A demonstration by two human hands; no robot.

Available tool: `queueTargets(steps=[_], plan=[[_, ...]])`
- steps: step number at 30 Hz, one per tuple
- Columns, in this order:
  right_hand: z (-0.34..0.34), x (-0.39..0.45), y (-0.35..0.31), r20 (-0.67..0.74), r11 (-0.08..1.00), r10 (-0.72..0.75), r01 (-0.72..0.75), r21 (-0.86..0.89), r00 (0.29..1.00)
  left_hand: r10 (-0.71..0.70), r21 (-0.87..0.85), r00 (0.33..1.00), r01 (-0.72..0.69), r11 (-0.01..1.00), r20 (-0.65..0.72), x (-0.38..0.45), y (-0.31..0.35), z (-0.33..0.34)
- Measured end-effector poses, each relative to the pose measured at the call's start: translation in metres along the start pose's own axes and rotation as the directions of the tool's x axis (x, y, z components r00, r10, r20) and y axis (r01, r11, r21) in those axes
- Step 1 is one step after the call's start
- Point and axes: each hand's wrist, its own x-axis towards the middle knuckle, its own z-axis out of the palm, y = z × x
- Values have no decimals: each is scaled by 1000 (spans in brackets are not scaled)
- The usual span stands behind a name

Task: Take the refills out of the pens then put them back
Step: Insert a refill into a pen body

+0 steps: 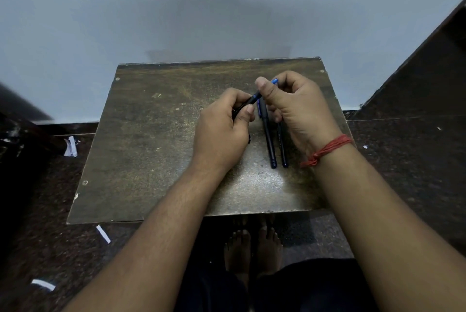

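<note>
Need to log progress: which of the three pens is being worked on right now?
The pen held off the table between the left hand and right hand. The other two pens lie side by side on the table, untouched.

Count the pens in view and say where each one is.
3. One pen is held between the left hand and right hand; two lie side by side on the table. Hands may hide more.

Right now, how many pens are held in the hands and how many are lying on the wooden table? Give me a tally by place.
Dark pen with blue end, held between the left hand and right hand: 1
Dark pens lying side by side on the worn wooden table: 2 (one, the other)
Total pens: 3
</note>
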Motion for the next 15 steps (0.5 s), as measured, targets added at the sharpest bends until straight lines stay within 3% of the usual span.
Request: queueTargets(steps=[3,10,15], plan=[[-1,0,0,3,999,-11,11,-39,1000,-4,-14,1000,4,1000,-4,0,1,0],[0,-3,-6,43,986,39,-45,158,998,-24,-29,1000,24,999,-8,0,2,0],[2,-1,0,-9,996,29,-28,81,1000,-7,-28,1000,7,1000,-7,0,2,1]])
